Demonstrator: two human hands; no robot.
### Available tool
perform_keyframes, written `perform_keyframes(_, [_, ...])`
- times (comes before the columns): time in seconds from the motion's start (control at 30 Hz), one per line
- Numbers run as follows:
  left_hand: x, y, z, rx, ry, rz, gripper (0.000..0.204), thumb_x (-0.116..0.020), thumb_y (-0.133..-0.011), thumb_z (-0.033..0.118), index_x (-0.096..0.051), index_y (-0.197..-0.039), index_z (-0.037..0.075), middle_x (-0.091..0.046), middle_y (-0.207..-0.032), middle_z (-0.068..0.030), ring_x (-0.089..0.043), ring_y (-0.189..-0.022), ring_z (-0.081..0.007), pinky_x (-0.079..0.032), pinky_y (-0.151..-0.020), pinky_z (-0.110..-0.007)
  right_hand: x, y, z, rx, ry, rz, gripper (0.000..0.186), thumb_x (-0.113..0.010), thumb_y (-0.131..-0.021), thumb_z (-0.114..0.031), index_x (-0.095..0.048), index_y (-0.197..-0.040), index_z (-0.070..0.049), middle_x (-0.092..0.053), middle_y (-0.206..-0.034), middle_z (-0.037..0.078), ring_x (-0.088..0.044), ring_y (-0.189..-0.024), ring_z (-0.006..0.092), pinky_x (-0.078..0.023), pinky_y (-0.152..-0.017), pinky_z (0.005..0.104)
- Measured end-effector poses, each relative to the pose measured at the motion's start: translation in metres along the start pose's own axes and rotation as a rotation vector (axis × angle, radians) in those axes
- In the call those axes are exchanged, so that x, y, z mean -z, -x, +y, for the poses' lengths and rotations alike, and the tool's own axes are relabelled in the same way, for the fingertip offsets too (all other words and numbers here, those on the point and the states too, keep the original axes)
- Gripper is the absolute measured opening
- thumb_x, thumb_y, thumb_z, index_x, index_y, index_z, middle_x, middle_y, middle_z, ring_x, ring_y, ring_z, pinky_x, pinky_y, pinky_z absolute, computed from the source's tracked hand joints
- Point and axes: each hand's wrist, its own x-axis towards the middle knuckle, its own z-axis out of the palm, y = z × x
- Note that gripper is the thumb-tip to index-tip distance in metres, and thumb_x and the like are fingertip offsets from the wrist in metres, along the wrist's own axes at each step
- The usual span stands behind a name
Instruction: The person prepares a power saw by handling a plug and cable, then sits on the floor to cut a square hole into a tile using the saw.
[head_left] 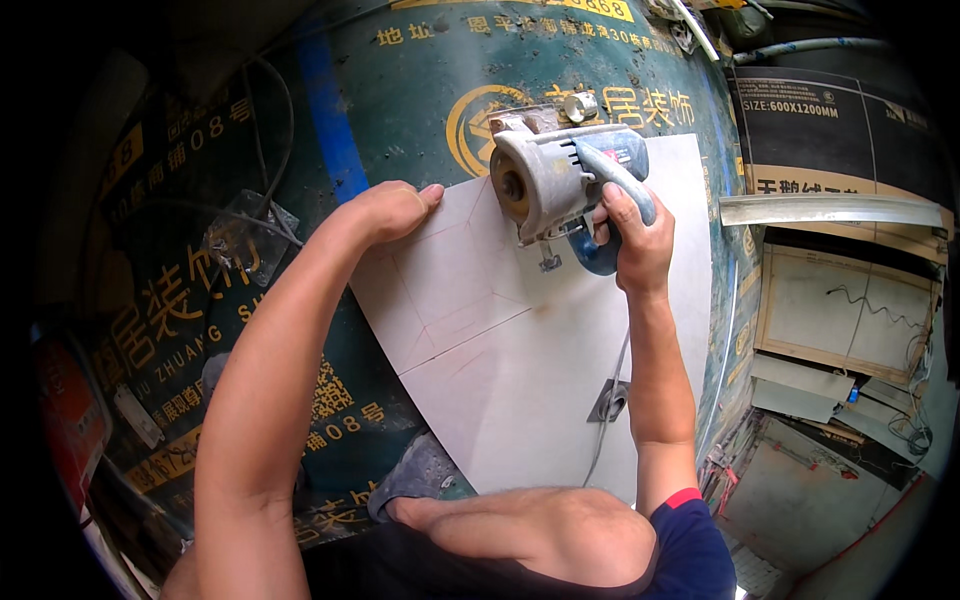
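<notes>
A large pale grey tile (580, 370) lies on the green printed floor sheet, marked with thin red lines and one darker straight line. My right hand (640, 240) is wrapped round the handle of a dusty grey and blue handheld tile cutter (560, 175), over the tile's far part. The cutter's round blade side faces left; whether the blade touches the tile cannot be seen. My left hand (395, 210) is closed at the tile's far left corner, its thumb stretched along the top edge and the other fingers mostly hidden.
My shoe (415, 475) rests by the tile's near left edge. A cord (600, 450) runs over the tile past a small dark square (608, 402). A metal strip (830, 210), boxes and boards are at the right. Blue tape (332, 120) and a clear plastic bag (250, 240) lie left.
</notes>
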Motion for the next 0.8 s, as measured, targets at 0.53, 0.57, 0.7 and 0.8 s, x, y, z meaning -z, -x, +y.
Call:
perform_keyframes(0.53, [0.0029, 0.0041, 0.0032, 0.016, -0.026, -0.041, 0.065, -0.030, -0.101, 0.052, -0.060, -0.127, 0.000, -0.050, -0.140, -0.0205, -0.045, -0.131, -0.0373, -0.036, -0.107, -0.043, -0.0041, -0.0041, -0.0031, 0.009, 0.015, 0.002, 0.029, -0.069, -0.090, -0.028, -0.064, -0.089, 0.000, -0.060, -0.069, 0.003, -0.052, -0.056, 0.0071, -0.041, -0.052, 0.0215])
perform_keyframes(0.57, [0.0031, 0.0046, 0.0035, 0.013, -0.036, -0.039, 0.065, -0.030, -0.101, 0.052, -0.060, -0.127, 0.000, -0.050, -0.140, -0.0205, -0.045, -0.131, -0.0372, -0.036, -0.108, -0.043, -0.0044, -0.0046, -0.0029, 0.012, 0.012, 0.005, 0.030, -0.069, -0.090, -0.028, -0.064, -0.089, 0.001, -0.060, -0.069, 0.003, -0.052, -0.056, 0.0071, -0.041, -0.052, 0.0214])
perform_keyframes(0.7, [0.0035, 0.0055, 0.0035, 0.019, -0.032, -0.044, 0.065, -0.030, -0.101, 0.052, -0.059, -0.128, 0.001, -0.049, -0.141, -0.0201, -0.045, -0.131, -0.0369, -0.036, -0.108, -0.043, -0.0050, -0.0070, -0.0035, 0.004, 0.034, 0.005, 0.030, -0.069, -0.089, -0.029, -0.066, -0.090, 0.001, -0.060, -0.068, 0.002, -0.052, -0.056, 0.0067, -0.041, -0.052, 0.0211])
perform_keyframes(0.8, [0.0034, 0.0049, 0.0021, 0.012, -0.022, -0.040, 0.065, -0.031, -0.101, 0.053, -0.059, -0.128, 0.001, -0.049, -0.141, -0.0194, -0.044, -0.132, -0.0367, -0.036, -0.108, -0.042, -0.0053, -0.0084, -0.0044, 0.001, 0.038, -0.001, 0.030, -0.069, -0.090, -0.029, -0.067, -0.090, 0.001, -0.060, -0.067, 0.001, -0.052, -0.055, 0.0063, -0.041, -0.052, 0.0210])
